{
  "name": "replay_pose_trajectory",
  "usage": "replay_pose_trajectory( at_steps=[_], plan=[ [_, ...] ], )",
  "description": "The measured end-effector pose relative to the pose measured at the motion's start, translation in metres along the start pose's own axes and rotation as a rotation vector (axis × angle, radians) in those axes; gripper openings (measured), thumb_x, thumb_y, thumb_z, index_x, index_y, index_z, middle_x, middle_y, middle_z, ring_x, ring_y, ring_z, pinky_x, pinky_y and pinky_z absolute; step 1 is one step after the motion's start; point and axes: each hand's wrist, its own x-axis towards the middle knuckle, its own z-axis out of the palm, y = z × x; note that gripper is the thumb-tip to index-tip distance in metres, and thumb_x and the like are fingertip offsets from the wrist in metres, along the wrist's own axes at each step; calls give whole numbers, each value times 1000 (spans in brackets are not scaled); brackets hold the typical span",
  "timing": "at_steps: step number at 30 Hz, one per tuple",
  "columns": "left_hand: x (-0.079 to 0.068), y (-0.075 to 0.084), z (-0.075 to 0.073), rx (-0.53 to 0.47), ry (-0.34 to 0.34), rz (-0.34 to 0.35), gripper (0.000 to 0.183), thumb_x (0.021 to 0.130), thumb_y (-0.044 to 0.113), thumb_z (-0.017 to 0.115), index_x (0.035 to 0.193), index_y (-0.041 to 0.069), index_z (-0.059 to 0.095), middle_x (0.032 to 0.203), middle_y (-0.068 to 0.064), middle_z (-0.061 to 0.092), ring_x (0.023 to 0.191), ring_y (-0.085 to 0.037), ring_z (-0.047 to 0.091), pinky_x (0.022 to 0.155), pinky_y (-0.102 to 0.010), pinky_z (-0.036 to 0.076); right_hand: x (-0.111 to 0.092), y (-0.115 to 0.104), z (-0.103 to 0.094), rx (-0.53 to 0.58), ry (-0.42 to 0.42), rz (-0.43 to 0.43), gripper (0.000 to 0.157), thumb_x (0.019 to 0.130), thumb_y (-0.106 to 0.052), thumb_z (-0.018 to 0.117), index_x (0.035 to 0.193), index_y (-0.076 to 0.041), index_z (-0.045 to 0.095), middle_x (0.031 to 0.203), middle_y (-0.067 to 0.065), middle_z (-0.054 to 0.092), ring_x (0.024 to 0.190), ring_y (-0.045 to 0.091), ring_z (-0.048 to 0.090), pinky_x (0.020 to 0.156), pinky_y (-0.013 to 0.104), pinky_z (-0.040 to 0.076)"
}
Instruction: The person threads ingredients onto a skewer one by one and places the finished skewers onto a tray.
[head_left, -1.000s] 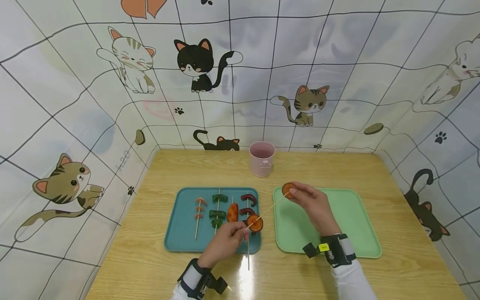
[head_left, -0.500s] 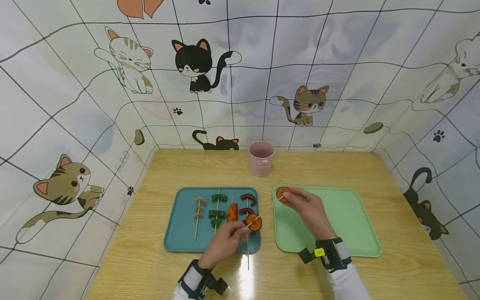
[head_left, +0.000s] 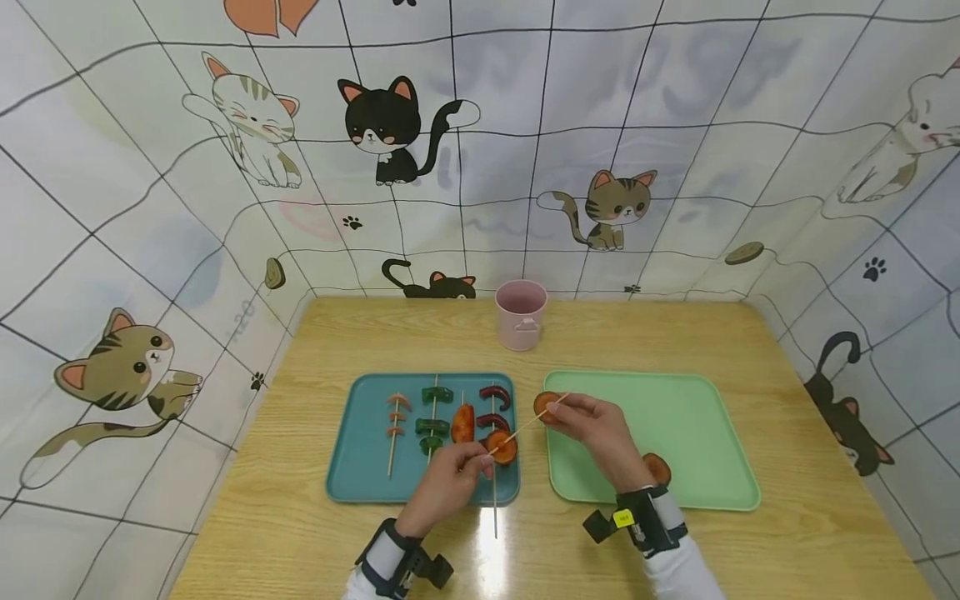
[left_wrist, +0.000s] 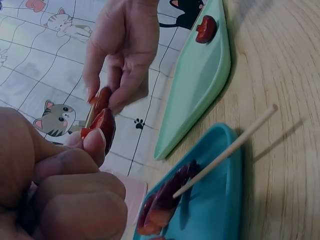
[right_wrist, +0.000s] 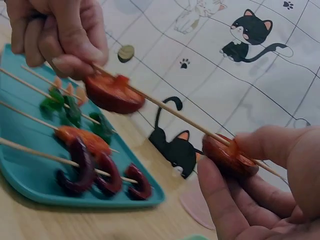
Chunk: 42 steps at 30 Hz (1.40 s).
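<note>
My left hand [head_left: 448, 483] pinches the near end of a thin wooden skewer [right_wrist: 175, 114]. Right beside its fingertips, a glossy brown-orange mushroom cap [head_left: 502, 447] is threaded on the stick. My right hand [head_left: 600, 437] holds a second mushroom cap [head_left: 546, 407] between thumb and fingers, over the green tray's left edge. In the right wrist view the skewer runs through this cap's short stem, and its tip sticks out beyond. Another mushroom cap [left_wrist: 207, 30] lies on the green tray [head_left: 705, 417], partly behind the right wrist in the head view.
A teal tray [head_left: 345, 467] under the left hand bears several skewers: pale pieces [head_left: 396, 417], green pepper pieces [head_left: 432, 427], an orange sausage-like piece [head_left: 462, 423] and dark red curved pieces [head_left: 493, 396]. One stick overhangs its front edge. A pink cup [head_left: 521, 317] stands at the back.
The right hand has moved left and down, sliding its mushroom cap along the skewer; the tip now shows past it. The cap on the green tray has come into sight. The left hand stays put.
</note>
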Motion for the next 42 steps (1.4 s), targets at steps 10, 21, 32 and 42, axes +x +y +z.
replay_pose_trajectory(
  at_steps=[10, 21, 32, 42],
  plan=[
    [1, 3, 1, -28, -5, -1, 34, 108, 22, 53, 87, 0, 68, 60, 5, 39, 51, -4, 33, 54, -22, 30, -3, 7, 19, 6, -15, -22, 42, 94, -25, 76, 122, 4, 66, 113, 14, 76, 99, 18, 77, 92, 31, 59],
    [-1, -2, -7, -27, -17, -1, 35, 109, 25, 52, 89, 2, 70, 62, 5, 40, 53, -5, 35, 56, -21, 32, -5, 2, 7, -89, -152, -78, 49, 98, -29, 72, 137, -2, 59, 131, 17, 68, 111, 18, 73, 103, 48, 53],
    [-1, -14, -21, -36, 29, -31, 33, 108, 23, 53, 88, 2, 68, 68, 1, 43, 55, -7, 38, 55, -23, 33, -14, -8, -49, -552, -35, -130, 62, 99, -49, 64, 153, -22, 47, 149, 11, 58, 139, 35, 53, 110, 56, 44],
    [0, -20, -31, -53, 39, -67, 33, 109, 21, 51, 91, 1, 69, 63, 3, 38, 52, -7, 33, 53, -22, 30, -30, -9, -107, -819, -5, -36, 77, 98, -55, 63, 154, -6, 43, 151, 26, 50, 133, 48, 53, 96, 59, 51]
  ],
)
